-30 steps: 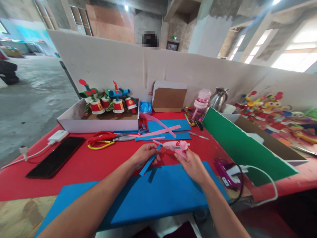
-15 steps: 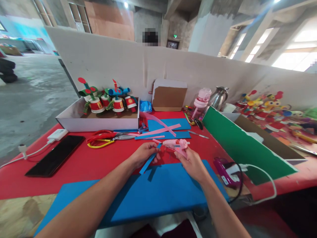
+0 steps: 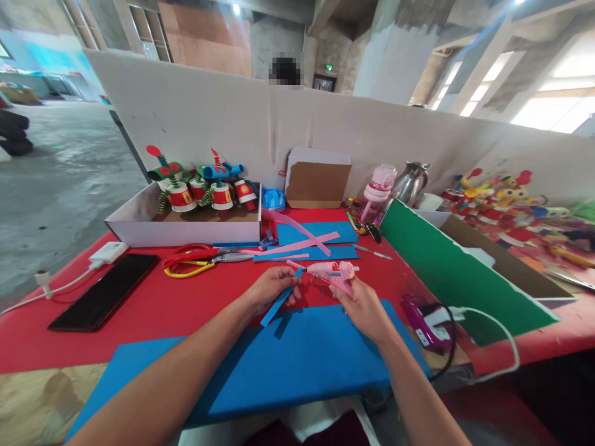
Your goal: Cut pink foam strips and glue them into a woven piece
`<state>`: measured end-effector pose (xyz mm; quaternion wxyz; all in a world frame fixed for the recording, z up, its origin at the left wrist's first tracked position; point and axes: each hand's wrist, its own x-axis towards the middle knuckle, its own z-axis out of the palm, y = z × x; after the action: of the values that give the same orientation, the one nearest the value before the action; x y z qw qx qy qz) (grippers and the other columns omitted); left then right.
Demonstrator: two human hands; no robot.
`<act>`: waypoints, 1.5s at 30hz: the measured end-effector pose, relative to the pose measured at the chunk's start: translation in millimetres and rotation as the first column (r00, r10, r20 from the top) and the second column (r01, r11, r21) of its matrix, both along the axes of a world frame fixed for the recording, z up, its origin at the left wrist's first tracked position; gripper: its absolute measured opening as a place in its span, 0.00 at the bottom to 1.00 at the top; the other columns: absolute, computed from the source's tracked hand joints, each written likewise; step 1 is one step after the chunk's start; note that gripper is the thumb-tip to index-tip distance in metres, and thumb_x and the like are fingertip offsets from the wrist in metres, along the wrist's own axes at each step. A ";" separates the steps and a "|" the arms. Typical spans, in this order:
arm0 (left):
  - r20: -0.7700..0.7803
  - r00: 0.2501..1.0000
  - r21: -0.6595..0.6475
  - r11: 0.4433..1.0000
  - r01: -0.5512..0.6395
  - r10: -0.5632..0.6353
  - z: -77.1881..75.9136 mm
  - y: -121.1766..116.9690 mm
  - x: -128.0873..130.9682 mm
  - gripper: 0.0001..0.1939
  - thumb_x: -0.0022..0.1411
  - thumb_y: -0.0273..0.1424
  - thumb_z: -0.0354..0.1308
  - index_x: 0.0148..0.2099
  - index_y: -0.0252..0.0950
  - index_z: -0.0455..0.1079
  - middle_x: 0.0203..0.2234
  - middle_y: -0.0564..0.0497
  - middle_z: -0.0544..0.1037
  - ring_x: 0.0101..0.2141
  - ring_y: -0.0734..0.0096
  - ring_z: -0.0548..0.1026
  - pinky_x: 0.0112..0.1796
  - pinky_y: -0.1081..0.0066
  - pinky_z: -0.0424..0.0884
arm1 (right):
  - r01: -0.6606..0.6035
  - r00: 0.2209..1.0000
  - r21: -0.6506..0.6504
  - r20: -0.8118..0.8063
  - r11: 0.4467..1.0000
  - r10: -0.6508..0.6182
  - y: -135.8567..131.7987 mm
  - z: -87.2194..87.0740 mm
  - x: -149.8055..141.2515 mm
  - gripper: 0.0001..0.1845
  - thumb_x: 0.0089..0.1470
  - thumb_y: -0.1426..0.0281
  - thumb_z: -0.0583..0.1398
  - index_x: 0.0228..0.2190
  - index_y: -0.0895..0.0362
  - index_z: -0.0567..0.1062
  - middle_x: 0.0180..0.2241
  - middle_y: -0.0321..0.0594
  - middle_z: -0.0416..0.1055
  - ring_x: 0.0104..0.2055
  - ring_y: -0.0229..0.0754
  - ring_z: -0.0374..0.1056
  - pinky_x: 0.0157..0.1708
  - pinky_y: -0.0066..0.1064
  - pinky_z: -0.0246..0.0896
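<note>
My left hand pinches a narrow blue paper strip, whose free end slants down toward me. A short piece of pink strip sticks out at the strip's upper end. My right hand grips a pink hot glue gun by its handle, with a small red light lit on it. The nozzle points left, close to the upper end of the blue strip; whether it touches I cannot tell. Under both hands lies a large blue sheet on the red tabletop.
Pink strips and blue sheets lie beyond my hands. Scissors and a phone are left. A white box holds paper-cup figures. A purple power strip and a green panel stand right.
The glue gun has shifted very slightly to the right of the blue strip's end. My left hand keeps its pinch on the strip nearly unmoved.
</note>
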<state>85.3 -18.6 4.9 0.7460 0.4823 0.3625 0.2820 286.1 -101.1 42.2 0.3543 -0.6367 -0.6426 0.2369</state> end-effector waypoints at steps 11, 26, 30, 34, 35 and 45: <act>0.023 1.000 0.016 1.000 0.013 -0.013 -4.4 1.9 -1.3 0.12 0.53 0.34 0.66 0.30 0.34 0.67 0.18 0.51 0.77 0.16 0.76 0.72 0.20 0.78 0.64 | 0.027 0.995 -0.081 -0.094 0.996 -0.035 -1.3 -1.6 -0.8 0.20 0.53 0.53 0.55 0.36 0.57 0.72 0.24 0.39 0.73 0.18 0.39 0.65 0.17 0.27 0.56; 0.090 0.996 -0.009 1.000 0.007 -0.006 -4.8 3.7 -3.7 0.14 0.50 0.36 0.69 0.31 0.32 0.69 0.19 0.51 0.77 0.16 0.77 0.71 0.18 0.78 0.63 | 0.063 0.914 -0.183 -0.383 0.981 -0.130 -2.4 -0.3 20.3 0.23 0.47 0.50 0.62 0.32 0.58 0.74 0.15 0.32 0.67 0.18 0.37 0.64 0.18 0.26 0.58; 0.111 0.993 -0.038 0.999 -0.034 0.038 -1.8 3.4 -4.7 0.14 0.50 0.35 0.69 0.31 0.33 0.68 0.19 0.53 0.76 0.15 0.78 0.70 0.18 0.78 0.63 | 0.188 0.840 -0.200 -0.475 0.962 -0.262 2.8 -3.2 43.8 0.22 0.44 0.51 0.65 0.27 0.58 0.73 0.16 0.33 0.69 0.20 0.37 0.68 0.20 0.25 0.61; 0.097 0.994 -0.046 0.998 -0.044 0.049 0.3 3.6 -5.2 0.14 0.51 0.35 0.69 0.31 0.34 0.68 0.18 0.54 0.76 0.15 0.79 0.70 0.18 0.79 0.64 | 0.301 0.810 -0.309 -0.416 0.902 -0.413 9.5 -7.0 63.1 0.16 0.48 0.60 0.66 0.24 0.56 0.69 0.14 0.31 0.67 0.17 0.36 0.67 0.18 0.24 0.62; 0.095 0.994 -0.047 0.998 -0.047 0.051 0.6 3.7 -5.4 0.14 0.51 0.35 0.69 0.31 0.34 0.67 0.18 0.54 0.76 0.15 0.79 0.70 0.18 0.79 0.64 | 0.309 0.822 -0.340 -0.376 0.888 -0.429 11.4 -8.6 66.5 0.15 0.50 0.62 0.66 0.23 0.56 0.68 0.13 0.31 0.66 0.16 0.36 0.67 0.17 0.24 0.62; 0.087 0.995 -0.043 0.998 -0.052 0.056 0.8 3.4 -6.2 0.15 0.49 0.36 0.70 0.30 0.34 0.68 0.18 0.53 0.76 0.16 0.78 0.70 0.19 0.78 0.64 | 0.420 0.811 -0.077 0.479 0.904 -0.336 38.4 -14.1 95.7 0.14 0.54 0.63 0.62 0.21 0.55 0.70 0.20 0.42 0.70 0.28 0.46 0.71 0.27 0.32 0.62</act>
<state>79.1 -15.2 5.7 0.7629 0.4442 0.3478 0.3158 381.8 -62.7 28.1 0.1755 -0.8186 -0.5434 0.0625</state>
